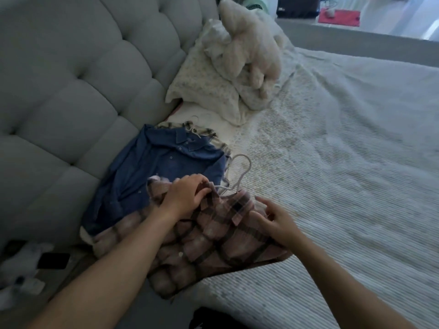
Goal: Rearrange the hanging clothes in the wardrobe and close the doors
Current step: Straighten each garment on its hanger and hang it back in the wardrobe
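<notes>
The pink-and-brown plaid flannel shirt (204, 236) lay flat on the white ribbed bedspread (332, 186), near the bed's edge by the grey tufted headboard (71, 79), w/ its collar end pointing away from the person and its hem toward them, so the long axis ran roughly from body to far side. A white wire hanger (240, 176) stuck out of the neck opening, hook curving up and away, just beyond both hands. The left hand (185, 195) sat on the collar/shoulder area, fingers curled and pinching the fabric near the neck; it was the nearer hand to the hanger, almost touching its shoulder wire. The right hand (275, 222) was at the shirt's right shoulder/sleeve, fingers bent onto the cloth edge, apparently pinching it, tho blur made the exact grip hard to read. Behind the plaid shirt, partly overlapped by it, lay a blue denim button shirt (152, 172), and under that a pale checked shirt (213, 141) w/ another hanger hook showing. A lace-covered pillow (202, 96) and a cream plush toy (247, 51) sat farther up the bed. No wardrobe in view. Judged step: seating the shirt on its hanger; the hook lay fwd-right of the left fingers, so that hand looked best placed to take it.
</notes>
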